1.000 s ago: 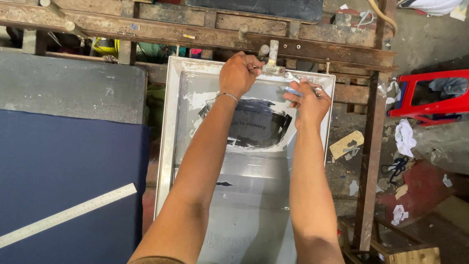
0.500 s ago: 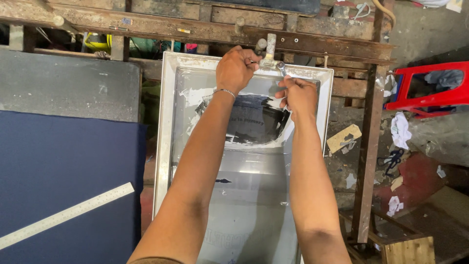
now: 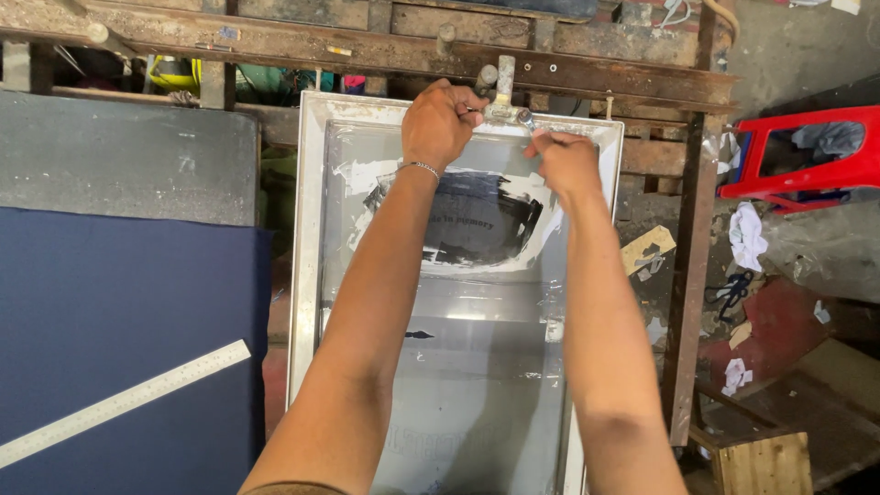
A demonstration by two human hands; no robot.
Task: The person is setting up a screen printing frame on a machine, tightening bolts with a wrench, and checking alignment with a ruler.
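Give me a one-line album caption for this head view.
Both hands, left hand and right hand, grip the metal clamp atop a white-framed printing screen.

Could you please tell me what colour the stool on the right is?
The stool is red; head view.

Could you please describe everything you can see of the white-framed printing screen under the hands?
The printing screen is a long rectangle with a pale, paint-smeared frame and translucent grey mesh. A dark inked patch edged with white smears sits in its upper half. It lies flat, running away from the viewer, its far end against a rusty metal rail where a clamp fitting meets it. The left hand grips that far edge; the right hand works beside the fitting.
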